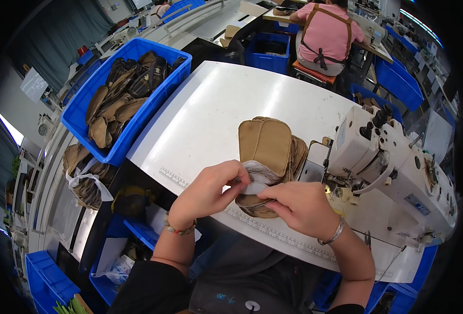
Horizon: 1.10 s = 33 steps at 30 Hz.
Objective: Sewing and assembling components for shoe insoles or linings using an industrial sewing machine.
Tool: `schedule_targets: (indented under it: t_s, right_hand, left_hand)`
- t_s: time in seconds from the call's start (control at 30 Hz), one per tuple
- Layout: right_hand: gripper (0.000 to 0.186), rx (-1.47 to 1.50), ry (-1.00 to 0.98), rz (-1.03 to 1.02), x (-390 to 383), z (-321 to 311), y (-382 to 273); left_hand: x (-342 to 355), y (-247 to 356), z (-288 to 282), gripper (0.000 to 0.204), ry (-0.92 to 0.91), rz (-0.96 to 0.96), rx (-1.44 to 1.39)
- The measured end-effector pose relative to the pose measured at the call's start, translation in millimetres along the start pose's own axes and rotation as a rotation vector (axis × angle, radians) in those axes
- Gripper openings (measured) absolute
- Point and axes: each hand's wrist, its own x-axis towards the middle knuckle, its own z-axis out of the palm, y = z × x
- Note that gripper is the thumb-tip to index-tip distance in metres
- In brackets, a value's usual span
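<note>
A thick stack of tan fabric pieces [265, 141] with rounded corners lies on the white sewing table, left of the sewing machine. Across the stack's near part runs a whitish fabric strip [255, 184]. My left hand [213, 188] is at the strip's left side, thumb and fingers drawn together in a pinch on it. From the right, my right hand [302, 204] pinches the strip's other side with thumb and forefinger. Below the strip, the stack's near end shows its layered edges. The strip's ends are partly hidden by my fingers.
A white sewing machine [393, 162] stands close to my right hand. At the left, a blue bin [176, 83] holds brown pieces, and a bundle [87, 180] tied with white strip hangs below it. A ruler [273, 230] edges the table. A person in pink [325, 36] sits beyond.
</note>
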Motion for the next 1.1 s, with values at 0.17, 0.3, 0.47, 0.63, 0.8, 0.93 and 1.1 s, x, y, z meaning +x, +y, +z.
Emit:
schedule_targets:
  t_s: [0.17,0.3,0.47,0.63,0.8,0.93,1.1]
  right_hand:
    - [0.014,0.054,-0.002,0.084,-3.1,5.9,3.9]
    - [0.018,0.237,-0.014,0.318,-3.0,5.1,2.5]
    - [0.024,0.274,-0.025,0.397,-2.0,3.4,2.5]
    - [0.022,0.132,0.067,0.131,1.0,3.0,0.4]
    - [0.020,0.131,0.023,0.089,-1.9,7.6,4.6]
    - [0.018,0.297,-0.005,0.264,-1.2,6.2,3.7]
    - [0.018,0.347,-0.013,0.355,-2.2,5.4,3.0]
  left_hand:
    - [0.8,4.1,-5.7,0.014,-0.068,0.070,0.012]
    - [0.9,6.6,-11.2,0.014,-0.118,0.102,-0.043]
    - [0.6,0.7,-9.8,0.010,-0.124,0.076,-0.058]
    - [-2.3,-3.3,-1.7,0.007,-0.029,-0.134,-0.219]
    - [0.3,-3.0,-6.3,0.012,-0.056,-0.025,-0.072]
    - [0.1,-2.3,-7.1,0.014,-0.083,0.085,-0.081]
    - [-2.9,-7.9,-10.1,0.015,-0.108,0.117,-0.119]
